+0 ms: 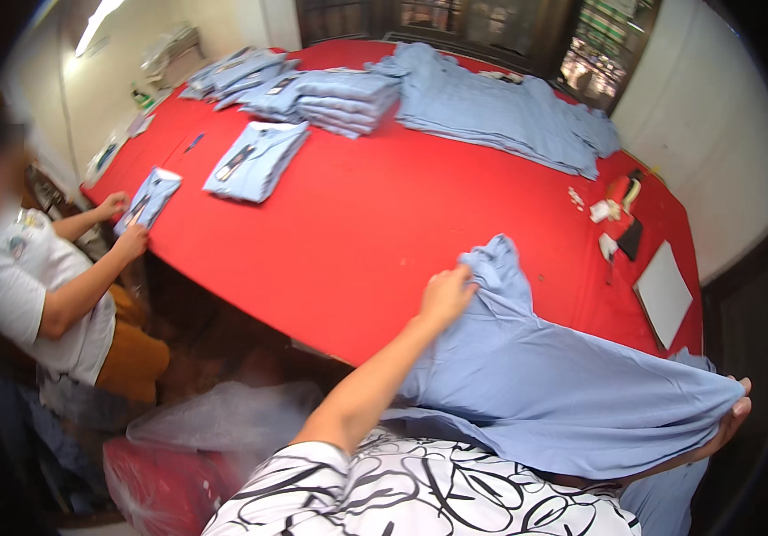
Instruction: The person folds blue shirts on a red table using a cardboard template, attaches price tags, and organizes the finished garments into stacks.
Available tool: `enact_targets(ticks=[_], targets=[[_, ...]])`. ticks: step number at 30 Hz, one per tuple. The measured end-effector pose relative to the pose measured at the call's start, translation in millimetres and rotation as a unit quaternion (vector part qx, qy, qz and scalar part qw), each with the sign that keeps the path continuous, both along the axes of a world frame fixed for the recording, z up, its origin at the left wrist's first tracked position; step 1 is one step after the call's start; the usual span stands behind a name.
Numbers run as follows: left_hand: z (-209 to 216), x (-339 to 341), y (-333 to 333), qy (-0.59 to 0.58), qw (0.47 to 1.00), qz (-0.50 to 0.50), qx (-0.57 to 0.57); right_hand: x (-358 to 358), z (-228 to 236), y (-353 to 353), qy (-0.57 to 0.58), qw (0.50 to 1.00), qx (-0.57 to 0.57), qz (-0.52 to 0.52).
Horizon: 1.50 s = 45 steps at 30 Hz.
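Pinching soft, wrinkled blue shirt [545, 384] fabric, left hand [445, 295] and right hand [730, 420] both grip closed.

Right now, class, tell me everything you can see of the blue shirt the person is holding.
The blue shirt is pale blue, of thin, soft-looking cloth, unfolded and wrinkled. It lies spread over the near edge of the red table, its lower part hanging toward the person. The left hand presses on its bunched far end on the table; the right hand grips its right edge, pulling the cloth taut. Which part is collar or sleeve cannot be told.
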<state>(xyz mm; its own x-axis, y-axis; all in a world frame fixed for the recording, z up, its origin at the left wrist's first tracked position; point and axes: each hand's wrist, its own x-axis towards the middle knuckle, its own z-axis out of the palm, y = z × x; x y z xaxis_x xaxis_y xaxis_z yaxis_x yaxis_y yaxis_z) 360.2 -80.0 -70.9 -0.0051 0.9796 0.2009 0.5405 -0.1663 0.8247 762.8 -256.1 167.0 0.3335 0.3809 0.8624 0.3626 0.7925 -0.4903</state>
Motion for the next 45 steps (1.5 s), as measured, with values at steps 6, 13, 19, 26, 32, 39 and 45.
enact_targets(ticks=[6, 13, 19, 26, 32, 39, 45], targets=[[113, -121, -109, -0.382, 0.855, 0.227, 0.266, 74, 21, -39, 0.059, 0.928, -0.096, 0.355], [247, -150, 65, -0.022, 0.857, 0.284, 0.429, 4, 34, 172, -0.219, 0.898, -0.363, 0.116], [163, -202, 151, 0.185, 0.957, 0.116, 0.19, -113, -102, 235, -0.43, 0.794, -0.383, -0.194], [3, -203, -14, 0.308, 0.93, 0.196, 0.033, -145, -244, 180, -0.392, 0.787, -0.437, -0.19], [-11, -255, -25, 0.34, 0.911, 0.233, 0.024, -117, -251, 191, -0.399, 0.772, -0.453, -0.2], [-16, -225, 45, 0.348, 0.924, 0.157, 0.007, -144, -237, 251, -0.466, 0.737, -0.447, -0.199], [-9, -246, 118, 0.399, 0.904, 0.15, 0.006, -147, -232, 309, -0.521, 0.677, -0.471, -0.222]])
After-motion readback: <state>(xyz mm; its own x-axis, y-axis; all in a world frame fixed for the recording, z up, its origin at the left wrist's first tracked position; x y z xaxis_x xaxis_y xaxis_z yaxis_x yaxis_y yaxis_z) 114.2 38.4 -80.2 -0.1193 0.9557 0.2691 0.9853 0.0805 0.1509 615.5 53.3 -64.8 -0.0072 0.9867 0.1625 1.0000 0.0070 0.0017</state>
